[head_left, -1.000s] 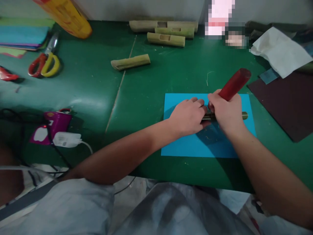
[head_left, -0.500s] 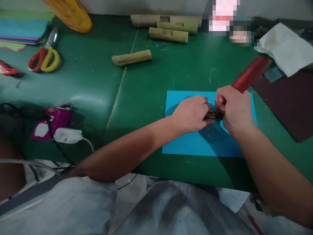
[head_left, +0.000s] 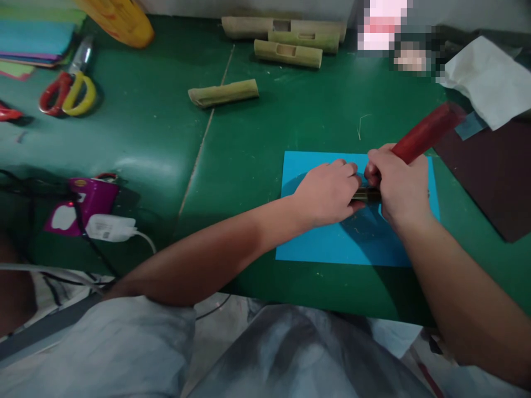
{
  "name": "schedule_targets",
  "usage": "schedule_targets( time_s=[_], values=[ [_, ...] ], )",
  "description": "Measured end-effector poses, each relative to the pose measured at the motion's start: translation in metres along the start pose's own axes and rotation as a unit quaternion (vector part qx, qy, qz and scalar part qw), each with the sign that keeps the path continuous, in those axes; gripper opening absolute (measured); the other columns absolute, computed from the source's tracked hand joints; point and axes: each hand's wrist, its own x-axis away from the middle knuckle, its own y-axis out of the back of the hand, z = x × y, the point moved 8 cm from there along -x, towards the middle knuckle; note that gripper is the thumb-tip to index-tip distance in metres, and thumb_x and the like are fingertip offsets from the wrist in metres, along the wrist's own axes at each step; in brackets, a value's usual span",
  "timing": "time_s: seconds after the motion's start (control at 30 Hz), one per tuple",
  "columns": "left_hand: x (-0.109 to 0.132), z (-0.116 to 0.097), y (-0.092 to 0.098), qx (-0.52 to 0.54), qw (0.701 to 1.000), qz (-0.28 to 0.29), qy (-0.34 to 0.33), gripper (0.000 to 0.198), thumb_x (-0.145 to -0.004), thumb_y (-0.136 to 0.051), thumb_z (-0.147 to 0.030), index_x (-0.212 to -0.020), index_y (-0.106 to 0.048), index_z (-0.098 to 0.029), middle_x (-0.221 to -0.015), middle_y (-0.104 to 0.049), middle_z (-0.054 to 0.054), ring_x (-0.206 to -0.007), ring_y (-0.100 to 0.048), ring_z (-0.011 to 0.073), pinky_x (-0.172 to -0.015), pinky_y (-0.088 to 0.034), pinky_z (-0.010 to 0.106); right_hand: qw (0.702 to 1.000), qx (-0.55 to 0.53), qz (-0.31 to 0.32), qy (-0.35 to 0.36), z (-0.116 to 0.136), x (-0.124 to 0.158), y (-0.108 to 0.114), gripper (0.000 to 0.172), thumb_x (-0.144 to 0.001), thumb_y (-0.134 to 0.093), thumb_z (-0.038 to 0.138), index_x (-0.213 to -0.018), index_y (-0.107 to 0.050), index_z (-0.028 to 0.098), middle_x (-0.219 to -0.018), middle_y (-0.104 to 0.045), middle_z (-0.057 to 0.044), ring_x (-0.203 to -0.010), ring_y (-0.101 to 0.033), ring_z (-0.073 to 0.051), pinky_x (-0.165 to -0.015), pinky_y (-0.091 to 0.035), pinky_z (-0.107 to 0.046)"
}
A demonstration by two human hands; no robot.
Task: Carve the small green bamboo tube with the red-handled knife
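Observation:
On a sheet of blue paper (head_left: 315,243), my left hand (head_left: 327,193) is closed around a short bamboo piece (head_left: 366,194), which shows only between the two hands. My right hand (head_left: 402,188) grips a tool with a thick red handle (head_left: 431,131) at the bamboo's right part. The handle slants up to the right out of the fist. The tool's working end is hidden under my right hand, so its kind cannot be made out. Fine shavings (head_left: 365,229) are scattered on the paper below the bamboo.
Another bamboo piece (head_left: 224,93) lies beyond my left hand, and notched bamboo pieces (head_left: 288,53) lie at the back. Scissors (head_left: 68,91), coloured paper (head_left: 35,41) and a purple box (head_left: 97,193) with cables are left. Dark brown sheets (head_left: 489,182) and white tissue (head_left: 489,83) are right.
The far end of the red handle has dipped a little and is slightly blurred. Both hands keep their hold near the same spot on the paper. The whole view has shifted slightly.

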Motion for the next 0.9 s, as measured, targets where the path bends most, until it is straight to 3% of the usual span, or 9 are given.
schedule_targets(
  time_s=[0.13,0.3,0.4,0.53,0.67,0.9],
  values=[
    [-0.0012,0.0035,-0.0019,0.022,1.0,0.003,0.005,0.037,-0.117,-0.075,-0.042,-0.126,-0.092,-0.011,-0.127,-0.086,0.018,-0.129,-0.082,0.0386,-0.1,-0.067,0.046,1.0,-0.007,0.004,0.019,0.0007,0.0004,-0.0037,0.028,-0.077,-0.071,0.026,-0.056,-0.053,0.03,-0.057,-0.045,0.005,-0.057,-0.038,-0.014,-0.056,-0.036,-0.033],
    [-0.003,0.0047,-0.0019,0.047,0.999,0.008,0.011,0.038,-0.118,-0.076,-0.043,-0.136,-0.09,-0.012,-0.141,-0.085,0.018,-0.139,-0.08,0.0399,-0.114,-0.067,0.05,0.999,0.012,-0.018,0.025,0.0019,0.0029,-0.0043,0.028,-0.072,-0.067,0.017,-0.053,-0.049,0.029,-0.057,-0.043,0.005,-0.061,-0.037,-0.013,-0.058,-0.033,-0.033],
    [-0.0052,0.0047,-0.0019,0.044,0.998,0.033,0.016,0.041,-0.12,-0.073,-0.045,-0.134,-0.09,-0.011,-0.133,-0.085,0.019,-0.137,-0.08,0.0396,-0.112,-0.066,0.05,1.0,-0.015,-0.014,0.017,0.0009,0.0041,-0.0046,0.032,-0.073,-0.066,0.017,-0.052,-0.046,0.03,-0.054,-0.038,0.006,-0.057,-0.031,-0.013,-0.055,-0.029,-0.034],
    [-0.0069,0.0056,-0.0007,0.044,0.997,0.051,0.025,0.041,-0.122,-0.071,-0.045,-0.132,-0.091,-0.011,-0.13,-0.085,0.019,-0.133,-0.082,0.0395,-0.108,-0.065,0.049,0.998,-0.023,-0.038,0.046,0.0029,0.0026,0.0019,0.041,-0.084,-0.072,0.017,-0.054,-0.046,0.03,-0.056,-0.039,0.005,-0.055,-0.035,-0.015,-0.058,-0.036,-0.036],
    [-0.0061,0.0026,0.0015,0.029,0.999,0.038,0.013,0.04,-0.12,-0.073,-0.043,-0.135,-0.089,-0.009,-0.13,-0.085,0.02,-0.131,-0.081,0.0397,-0.106,-0.064,0.049,0.999,-0.017,-0.017,0.037,-0.0001,0.0009,0.0028,0.04,-0.089,-0.073,0.015,-0.057,-0.053,0.029,-0.058,-0.046,0.004,-0.056,-0.043,-0.017,-0.059,-0.04,-0.036],
    [-0.0037,0.0005,0.0003,0.009,1.0,0.014,-0.003,0.038,-0.116,-0.079,-0.042,-0.133,-0.09,-0.01,-0.13,-0.085,0.019,-0.128,-0.081,0.0372,-0.104,-0.064,0.046,1.0,-0.005,-0.007,0.022,0.0015,0.0052,0.0033,0.039,-0.09,-0.077,0.022,-0.06,-0.054,0.029,-0.059,-0.047,0.004,-0.058,-0.045,-0.017,-0.058,-0.041,-0.034]
  ],
)
